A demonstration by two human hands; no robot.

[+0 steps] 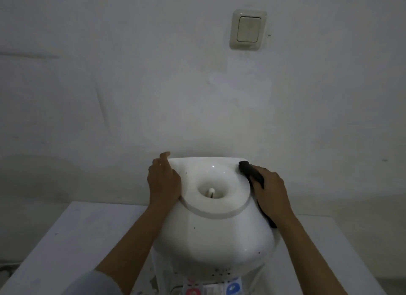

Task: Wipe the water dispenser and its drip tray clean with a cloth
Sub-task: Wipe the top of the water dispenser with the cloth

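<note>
My right hand (271,191) grips the cloth (252,175) on the dispenser (216,231) top; my left hand (163,180) lies flat, steadying it. I judge the job early: specks remain, tray unseen.

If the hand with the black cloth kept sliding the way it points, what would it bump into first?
Probably the wall. The right hand pushes the cloth toward the back corner of the water dispenser top, and the wall looks to stand just behind that edge, though depth is hard to judge.
</note>
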